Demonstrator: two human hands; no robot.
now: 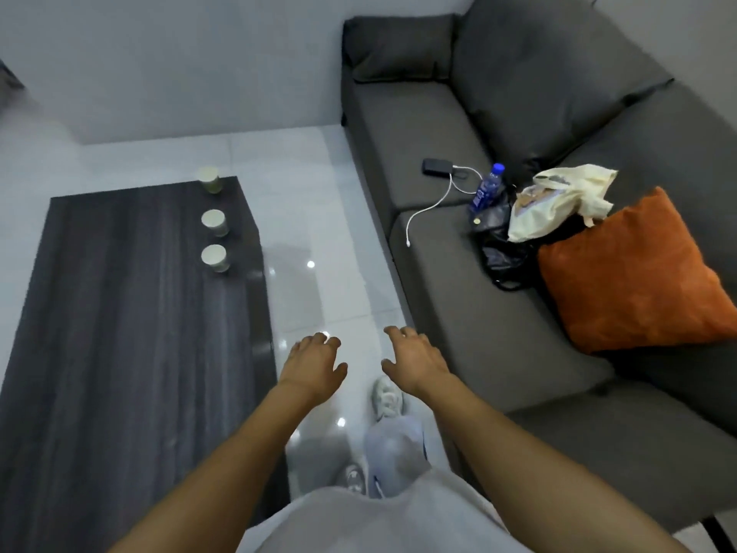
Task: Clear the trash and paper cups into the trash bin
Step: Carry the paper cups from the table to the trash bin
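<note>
3 paper cups stand in a row along the right edge of the dark table [119,313], at about 11 o'clock from the hands: far cup [209,179], middle cup [215,222], near cup [215,257]. None looks cleared yet, and no trash bin is in view. Left hand [315,363] and right hand [414,359] hover over the floor, fingers loosely spread, holding nothing. At 2 o'clock, the sofa [458,305] carries a water bottle [486,189], bags, charger cable and orange cushion [634,273]. Nothing blocks the path.
</note>
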